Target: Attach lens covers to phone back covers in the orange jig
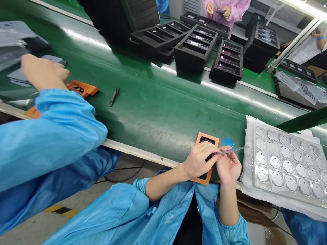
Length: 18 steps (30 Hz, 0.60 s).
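Two bare hands work together over the counter (158, 119). The left hand (200, 160) pinches one thin, flat sheet (233, 150) by its near end, thumb and fingers closed on it. The right hand (228, 168), palm up, grips the same sheet between thumb and fingers. The sheet is held just above the counter's near edge.

Beneath the left hand lies an orange frame (215, 140) with two dark areas showing; the hand covers its middle, so I cannot tell whether it is one piece or two. One blue disc (228, 142) shows just beyond the right fingertips. To the right, one clear tray (255, 185) holds round silvery pieces (288, 166) in four rows; glare and the frame edge prevent a full count.

One pair of tweezers (114, 97) lies well apart to the left. Beyond it, one co-worker's hand (47, 70) reaches near two orange pieces (88, 89). Across the counter, three black compartment trays (189, 61) stand foremost, and a pink-sleeved person (236, 8) shows two hands.
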Tool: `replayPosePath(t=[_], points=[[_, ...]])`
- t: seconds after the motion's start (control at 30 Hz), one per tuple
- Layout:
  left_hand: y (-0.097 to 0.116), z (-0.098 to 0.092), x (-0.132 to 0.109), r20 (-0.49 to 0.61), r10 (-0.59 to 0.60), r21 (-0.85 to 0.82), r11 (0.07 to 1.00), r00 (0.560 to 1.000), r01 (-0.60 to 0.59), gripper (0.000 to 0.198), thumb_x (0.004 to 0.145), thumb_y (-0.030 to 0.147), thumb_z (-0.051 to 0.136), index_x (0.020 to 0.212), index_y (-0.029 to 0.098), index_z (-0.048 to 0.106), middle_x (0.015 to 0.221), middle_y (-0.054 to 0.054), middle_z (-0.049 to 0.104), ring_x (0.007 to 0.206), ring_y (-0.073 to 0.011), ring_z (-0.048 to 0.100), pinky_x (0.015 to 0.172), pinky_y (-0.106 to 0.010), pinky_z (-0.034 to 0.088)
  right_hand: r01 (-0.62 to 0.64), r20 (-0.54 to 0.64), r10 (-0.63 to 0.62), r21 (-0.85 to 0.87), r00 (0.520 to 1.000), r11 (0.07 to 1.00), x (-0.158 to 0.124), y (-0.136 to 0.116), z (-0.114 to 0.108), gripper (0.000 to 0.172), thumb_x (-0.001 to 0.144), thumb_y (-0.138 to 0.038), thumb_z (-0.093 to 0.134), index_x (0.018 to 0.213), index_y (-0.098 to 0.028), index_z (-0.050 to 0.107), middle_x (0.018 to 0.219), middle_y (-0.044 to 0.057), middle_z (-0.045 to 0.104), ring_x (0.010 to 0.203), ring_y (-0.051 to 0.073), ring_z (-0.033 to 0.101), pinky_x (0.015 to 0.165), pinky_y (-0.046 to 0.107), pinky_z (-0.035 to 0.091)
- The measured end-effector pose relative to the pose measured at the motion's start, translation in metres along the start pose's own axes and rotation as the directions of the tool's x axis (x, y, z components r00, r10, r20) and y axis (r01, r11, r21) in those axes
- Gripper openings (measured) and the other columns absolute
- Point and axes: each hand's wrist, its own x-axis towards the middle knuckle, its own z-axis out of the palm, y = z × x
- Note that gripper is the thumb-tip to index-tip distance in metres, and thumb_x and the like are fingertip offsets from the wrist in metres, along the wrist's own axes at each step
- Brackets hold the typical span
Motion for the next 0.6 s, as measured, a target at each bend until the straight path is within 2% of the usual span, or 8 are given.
replayPosePath(t=[0.13, 0.27, 0.33, 0.4, 0.5, 0.6], points=[[-0.001, 0.001, -0.001, 0.004, 0.052, 0.066, 0.996, 0.999, -0.052, 0.008, 0.094, 0.014, 0.059, 0.092, 0.017, 0.066, 0.088, -0.007, 0.073, 0.083, -0.019, 0.069, 0.08, -0.034, 0.058, 0.019, 0.025, -0.018, -0.033, 1.0, 0.999, -0.001, -0.001, -0.003, 0.03, 0.098, -0.035, 0.031, 0.106, -0.026, 0.058, 0.102, 0.009, 0.064, 0.096, 0.024, 0.064, 0.08, 0.046, 0.058], [0.001, 0.0, 0.002, -0.059, 0.055, 0.001, 0.998, 0.997, -0.055, 0.009, 0.094, 0.012, 0.06, 0.09, 0.016, 0.067, 0.086, -0.007, 0.072, 0.081, -0.0174, 0.068, 0.078, -0.03, 0.056, 0.098, -0.014, -0.099, -0.038, 0.995, 0.994, -0.004, -0.003, 0.006, 0.029, 0.098, -0.04, 0.034, 0.103, -0.026, 0.059, 0.096, 0.009, 0.064, 0.093, 0.024, 0.065, 0.079, 0.045, 0.057], [0.001, -0.001, 0.004, -0.096, -0.045, -0.09, 0.995, 0.994, 0.036, 0.008, 0.094, 0.015, 0.062, 0.088, 0.016, 0.068, 0.084, -0.006, 0.072, 0.079, -0.0161, 0.067, 0.075, -0.028, 0.055, 0.132, -0.078, -0.131, 0.012, 0.988, 0.991, -0.006, -0.003, 0.018, 0.021, 0.096, -0.041, 0.045, 0.098, -0.026, 0.06, 0.092, 0.006, 0.065, 0.088, 0.022, 0.065, 0.08, 0.042, 0.057], [-0.001, -0.001, 0.003, -0.095, -0.2, -0.195, 0.964, 0.975, 0.179, 0.01, 0.094, 0.019, 0.064, 0.085, 0.016, 0.068, 0.082, -0.004, 0.07, 0.075, -0.0147, 0.066, 0.072, -0.025, 0.053, 0.153, -0.163, -0.138, 0.079, 0.977, 0.985, -0.006, -0.001, 0.03, 0.014, 0.09, -0.038, 0.064, 0.098, -0.026, 0.062, 0.092, 0.003, 0.068, 0.086, 0.019, 0.066, 0.082, 0.037, 0.056], [-0.01, -0.001, -0.001, -0.038, -0.375, -0.318, 0.883, 0.926, 0.345, 0.017, 0.094, 0.028, 0.064, 0.081, 0.016, 0.066, 0.08, -0.004, 0.069, 0.074, -0.0149, 0.065, 0.07, -0.024, 0.052, 0.153, -0.251, -0.104, 0.182, 0.962, 0.971, 0.0, 0.002, 0.046, 0.028, 0.075, -0.029, 0.084, 0.096, -0.024, 0.066, 0.09, 0.0, 0.072, 0.083, 0.015, 0.066, 0.086, 0.032, 0.055], [-0.02, -0.001, -0.006, 0.0, -0.465, -0.391, 0.815, 0.885, 0.428, 0.023, 0.089, 0.034, 0.068, 0.077, 0.016, 0.066, 0.077, -0.003, 0.068, 0.073, -0.0154, 0.063, 0.069, -0.024, 0.051, 0.111, -0.226, -0.063, 0.202, 0.972, 0.973, 0.005, 0.004, 0.053, 0.03, 0.068, -0.027, 0.09, 0.089, -0.019, 0.07, 0.087, 0.002, 0.074, 0.081, 0.015, 0.068, 0.085, 0.031, 0.055]])
